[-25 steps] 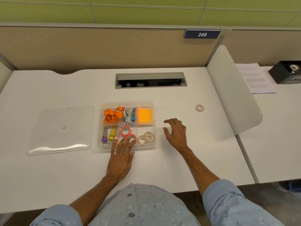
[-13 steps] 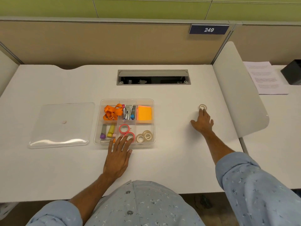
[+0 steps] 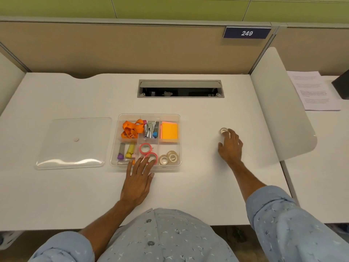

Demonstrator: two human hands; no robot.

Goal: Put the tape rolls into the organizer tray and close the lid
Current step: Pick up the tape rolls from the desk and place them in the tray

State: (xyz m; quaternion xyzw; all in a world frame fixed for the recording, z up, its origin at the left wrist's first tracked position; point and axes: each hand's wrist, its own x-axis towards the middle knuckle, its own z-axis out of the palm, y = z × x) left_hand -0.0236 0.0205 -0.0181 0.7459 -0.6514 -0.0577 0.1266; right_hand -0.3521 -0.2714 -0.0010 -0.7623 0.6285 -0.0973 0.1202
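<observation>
On the white desk (image 3: 188, 195), right of the tray (image 3: 149, 115), the right hand (image 3: 230, 146) touches the last tape roll (image 3: 224, 130), fingers curled but not yet gripping. Next, pinch and carry it.

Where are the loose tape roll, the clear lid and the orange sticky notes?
loose tape roll (image 3: 224, 130), head view, on its ring, at the right hand's fingertips.
clear lid (image 3: 75, 146), head view, on its flat middle.
orange sticky notes (image 3: 169, 131), head view, on the top sheet.
</observation>
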